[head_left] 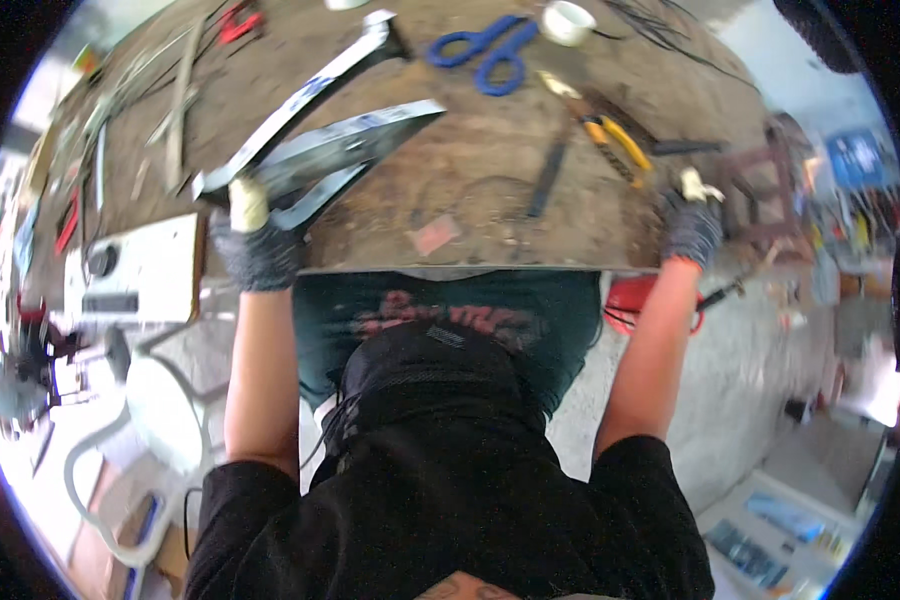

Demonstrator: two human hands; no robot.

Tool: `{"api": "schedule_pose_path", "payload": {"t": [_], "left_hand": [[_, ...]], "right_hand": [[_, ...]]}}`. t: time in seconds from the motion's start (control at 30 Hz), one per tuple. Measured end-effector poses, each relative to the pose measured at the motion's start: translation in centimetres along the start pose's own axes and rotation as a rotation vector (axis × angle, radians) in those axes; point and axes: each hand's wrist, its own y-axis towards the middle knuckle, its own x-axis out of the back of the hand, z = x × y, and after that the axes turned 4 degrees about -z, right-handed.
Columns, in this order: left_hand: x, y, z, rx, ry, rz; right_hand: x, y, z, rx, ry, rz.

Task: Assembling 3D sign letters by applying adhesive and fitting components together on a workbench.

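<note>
My left hand (257,245), in a grey knitted glove with cream fingertips, is closed on the near-left end of a bent, shiny metal strip piece (315,148). Its long arms spread away from the hand across the wooden workbench (470,180). At the bench's right edge is my right hand (694,225), gloved the same way. Blur hides how its fingers are set and whether anything is in them. Pliers with yellow and black handles (615,140) lie beyond it to the left, beside a dark flat bar (550,175).
Blue-handled scissors (485,52) and a white roll or cup (568,22) lie at the far side. A white box with a black knob (135,268) sits at the bench's left edge. Thin rods and strips (177,120) lie far left. A white chair (160,420) stands below left.
</note>
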Motion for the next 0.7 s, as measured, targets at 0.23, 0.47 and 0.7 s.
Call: {"api": "schedule_pose_path", "payload": {"t": [0.23, 0.47, 0.7], "left_hand": [[0.1, 0.6, -0.2, -0.039, -0.127, 0.030], [-1.4, 0.6, 0.6, 0.006, -0.089, -0.004], [-3.1, 1.0, 0.8, -0.006, -0.124, 0.106]], "right_hand": [[-2.4, -3.0, 2.0, -0.031, 0.161, -0.051], [-2.5, -3.5, 2.1, -0.098, 0.170, -0.088], [-2.3, -3.7, 2.5, -0.080, 0.071, -0.015]]}}
